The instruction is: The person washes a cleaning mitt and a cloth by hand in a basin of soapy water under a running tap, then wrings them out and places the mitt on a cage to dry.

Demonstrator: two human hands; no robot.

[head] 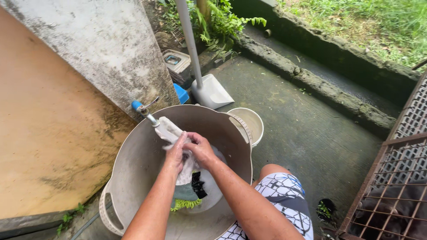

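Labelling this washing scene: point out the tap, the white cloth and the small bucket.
tap (143,108), head view, blue handle end
white cloth (168,130), head view, upper fold
small bucket (252,121), head view, inner wall

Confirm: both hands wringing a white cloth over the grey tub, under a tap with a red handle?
Not quite. The tap has a blue handle, not red, as the head view shows. The rest holds: left hand and right hand grip the white cloth over the grey tub.
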